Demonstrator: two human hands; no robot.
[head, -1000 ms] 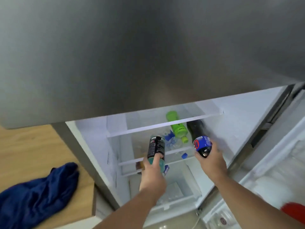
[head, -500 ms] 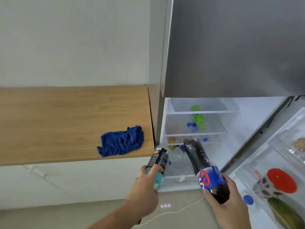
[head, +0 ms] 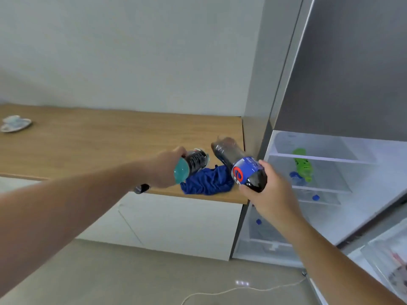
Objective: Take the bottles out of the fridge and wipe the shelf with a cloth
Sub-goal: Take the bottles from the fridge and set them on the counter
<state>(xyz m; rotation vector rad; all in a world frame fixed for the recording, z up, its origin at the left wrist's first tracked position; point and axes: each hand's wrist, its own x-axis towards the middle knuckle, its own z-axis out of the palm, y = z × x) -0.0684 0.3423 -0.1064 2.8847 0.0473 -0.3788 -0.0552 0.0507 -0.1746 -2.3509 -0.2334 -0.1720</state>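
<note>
My left hand (head: 164, 170) grips a teal bottle with a black label (head: 191, 165), held tilted over the wooden counter (head: 99, 146). My right hand (head: 269, 194) grips a dark cola bottle with a blue and red label (head: 241, 167), also tilted, its base pointing toward the counter. Both bottles hover above a crumpled blue cloth (head: 207, 180) lying near the counter's front right corner. The open fridge (head: 284, 139) is at the right. On its glass shelf (head: 326, 159) lies a green bottle (head: 304, 164) beside a clear bottle with a blue cap (head: 296, 177).
A small white dish (head: 15, 124) sits far left on the counter. A dark object (head: 142, 188) pokes out under my left forearm at the counter's edge. More blue-capped bottles (head: 315, 197) lie on lower fridge shelves. The fridge door (head: 385, 260) stands open at bottom right. A white cable (head: 242, 289) runs across the floor.
Both hands have carried their bottles out of the fridge and leftward, up over the counter above the blue cloth. My view has swung left, away from the fridge.
</note>
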